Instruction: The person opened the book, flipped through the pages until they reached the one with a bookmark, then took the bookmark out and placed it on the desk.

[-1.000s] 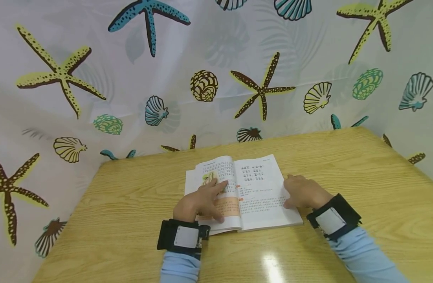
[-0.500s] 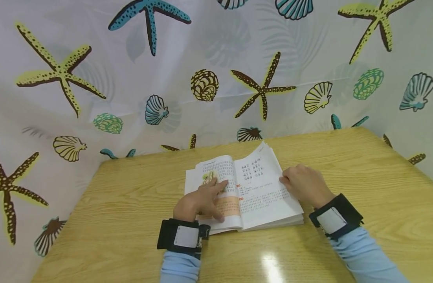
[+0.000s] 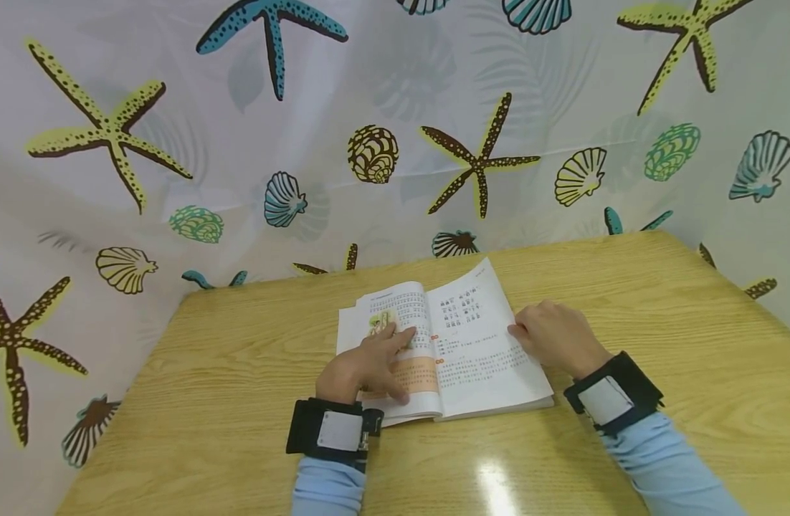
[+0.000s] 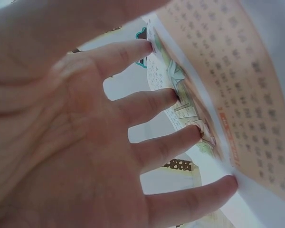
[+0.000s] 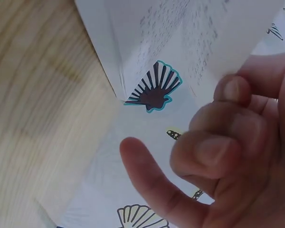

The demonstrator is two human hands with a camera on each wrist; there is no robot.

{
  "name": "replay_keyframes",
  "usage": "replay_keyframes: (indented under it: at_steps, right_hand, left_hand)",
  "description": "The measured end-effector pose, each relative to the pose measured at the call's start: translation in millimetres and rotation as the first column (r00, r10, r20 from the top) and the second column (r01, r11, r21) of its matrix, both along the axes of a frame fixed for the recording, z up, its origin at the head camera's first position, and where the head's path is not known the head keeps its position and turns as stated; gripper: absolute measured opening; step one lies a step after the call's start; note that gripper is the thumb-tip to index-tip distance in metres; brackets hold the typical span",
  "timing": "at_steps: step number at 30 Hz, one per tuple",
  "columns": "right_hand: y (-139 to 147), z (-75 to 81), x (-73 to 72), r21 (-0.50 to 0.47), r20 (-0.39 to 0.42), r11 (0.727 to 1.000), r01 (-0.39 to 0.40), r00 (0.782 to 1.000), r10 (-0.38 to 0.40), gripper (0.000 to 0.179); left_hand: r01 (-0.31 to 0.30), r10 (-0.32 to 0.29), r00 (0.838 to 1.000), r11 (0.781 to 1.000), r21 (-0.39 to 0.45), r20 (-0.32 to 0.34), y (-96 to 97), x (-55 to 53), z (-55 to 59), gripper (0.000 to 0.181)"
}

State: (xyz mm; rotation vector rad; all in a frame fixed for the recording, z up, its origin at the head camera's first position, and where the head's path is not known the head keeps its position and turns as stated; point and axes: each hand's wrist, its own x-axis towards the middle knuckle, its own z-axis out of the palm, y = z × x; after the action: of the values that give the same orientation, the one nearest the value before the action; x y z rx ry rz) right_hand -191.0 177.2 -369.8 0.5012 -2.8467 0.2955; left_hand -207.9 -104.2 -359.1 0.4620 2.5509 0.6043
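Note:
An open book (image 3: 479, 387) with printed text lies on the wooden table. On its left page, which has a small picture and an orange text block, my left hand (image 3: 369, 365) rests with fingers spread. The left wrist view shows those straight fingertips touching the page (image 4: 247, 95). At the right page's outer edge, my right hand (image 3: 556, 337) pinches the page (image 3: 472, 358), whose far corner is lifted and curved. Seen from the right wrist, the thumb and curled index finger (image 5: 232, 90) meet at the page edge, while the little finger sticks out.
The wooden table (image 3: 240, 373) extends around the book on all sides. Behind it hangs a white cloth (image 3: 240, 136) printed with starfish and shells. Both wrists wear black straps (image 3: 611, 394) with a white plate.
My right hand has moved from lying by the right page's edge to pinching it, and the page's far corner has risen. Other lifted leaves have dropped back. The left hand has stayed put.

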Motion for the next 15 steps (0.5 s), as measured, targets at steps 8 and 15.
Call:
replay_keyframes:
  at_steps: [8, 15]
  right_hand:
    - [-10.3, 8.4, 1.4, -0.416, 0.250, 0.891, -0.178, 0.920, 0.301, 0.037]
    - [-41.0, -2.5, 10.2, -0.343, 0.355, 0.867, -0.362, 0.804, 0.477, 0.042]
  left_hand:
    - [-0.017, 0.017, 1.000, 0.999, 0.035, 0.000, -0.8, 0.5, -0.7, 0.104]
    - [-0.013, 0.013, 1.000, 0.999, 0.046, -0.002, -3.5, 1.0, -2.3, 0.103]
